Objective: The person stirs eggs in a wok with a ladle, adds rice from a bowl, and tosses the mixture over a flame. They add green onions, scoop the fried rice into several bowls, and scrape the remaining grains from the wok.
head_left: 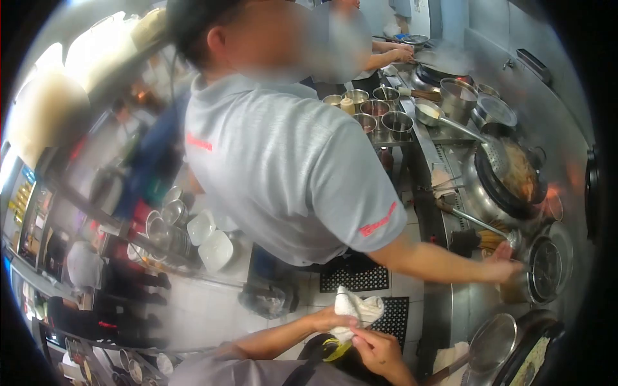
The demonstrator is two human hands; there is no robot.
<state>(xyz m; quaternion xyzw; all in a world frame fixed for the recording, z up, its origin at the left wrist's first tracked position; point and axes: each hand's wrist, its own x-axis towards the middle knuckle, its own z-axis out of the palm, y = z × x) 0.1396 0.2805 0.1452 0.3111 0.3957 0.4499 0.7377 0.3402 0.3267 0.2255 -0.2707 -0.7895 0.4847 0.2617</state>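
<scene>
the towel (358,311) is matt, rough-looking cloth, the shirt (270,167) smoother cloth, the bowls (215,251) smooth, glossy, the tall pot (458,106) shiny metal.

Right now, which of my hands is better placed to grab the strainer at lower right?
Probably your right hand: it sits nearer the strainer, while your left hand, farther off, grips the cloth.

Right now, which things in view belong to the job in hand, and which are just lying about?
In hand:
white cloth, gripped by the left fingers
right fingers at its lower edge

Apparently just lying about:
white bowls
round strainer
black floor mat
</scene>
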